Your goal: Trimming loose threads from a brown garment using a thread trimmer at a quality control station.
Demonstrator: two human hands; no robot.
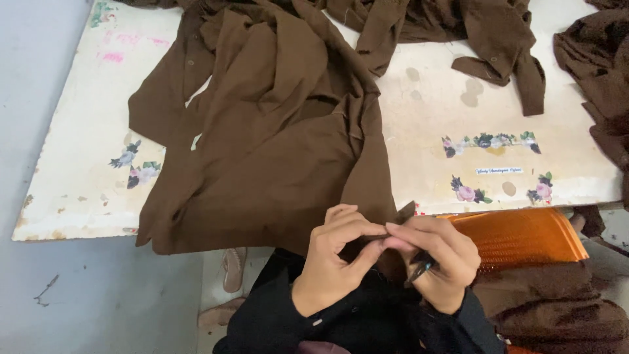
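Both hands pinching brown cloth at the desk's near edge.
Left hand (334,259) and right hand (436,262) pressed together, fingertips clamped on a fold of the brown garment (275,144) spilling over the desk (78,164); small dark tool (419,269) tucked in right.

Worn cream tabletop (85,151) w/ flower stickers & pink smudges. More brown garments piled at top right (485,39) & far right edge (599,72). Orange ribbed plastic thing (524,236) below the edge, pale sandals (232,269) on grey floor (98,301).
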